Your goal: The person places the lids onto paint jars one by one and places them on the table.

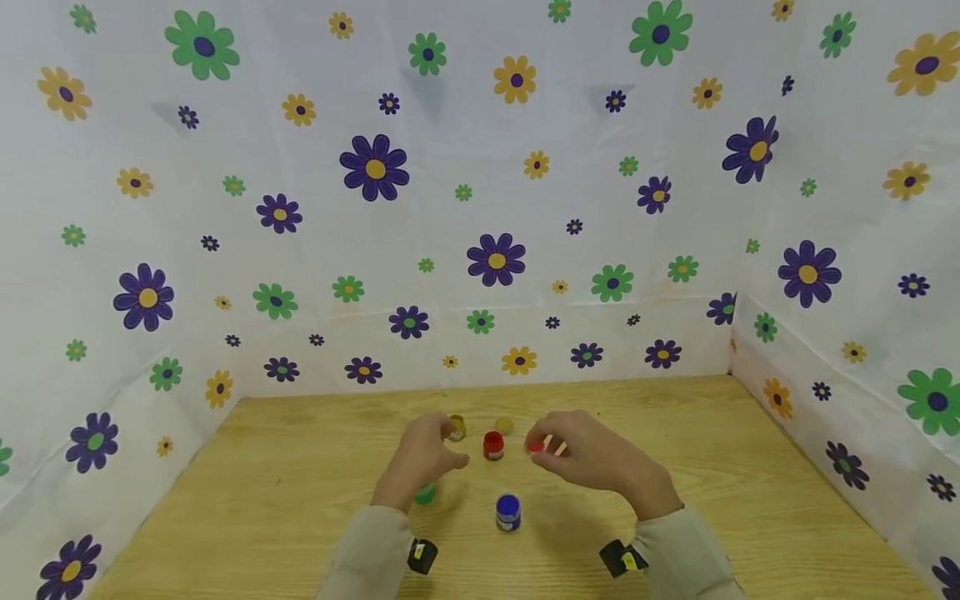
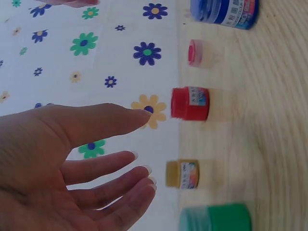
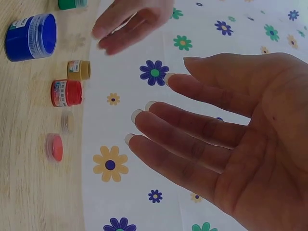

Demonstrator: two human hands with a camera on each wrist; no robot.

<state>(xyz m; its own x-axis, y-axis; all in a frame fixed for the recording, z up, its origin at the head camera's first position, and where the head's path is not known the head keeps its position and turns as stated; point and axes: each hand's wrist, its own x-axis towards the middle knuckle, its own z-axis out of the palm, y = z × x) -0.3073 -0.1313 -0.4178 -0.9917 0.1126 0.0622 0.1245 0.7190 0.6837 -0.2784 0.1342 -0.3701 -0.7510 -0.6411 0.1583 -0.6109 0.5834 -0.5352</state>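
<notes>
My left hand point(image 1: 422, 457) hovers over the table with thumb and fingers apart, holding nothing. My right hand point(image 1: 596, 457) also holds nothing; in the right wrist view its fingers extend loosely. Near the right fingertips lies a red lid point(image 1: 536, 447), clear-rimmed in the right wrist view. Between the hands stands a small red paint jar point(image 1: 493, 447). Behind the left fingers is a mustard-yellow paint jar point(image 1: 458, 428), and a yellow lid point(image 1: 504, 426) lies to its right. A green paint jar point(image 1: 424, 494), partly hidden in the head view, stands below the left hand.
A larger blue paint jar point(image 1: 507, 513) stands upright, nearer to me than the red one. All of it rests on a wooden table point(image 1: 300, 483). White flower-printed cloth point(image 1: 450, 225) encloses the table at the back and both sides.
</notes>
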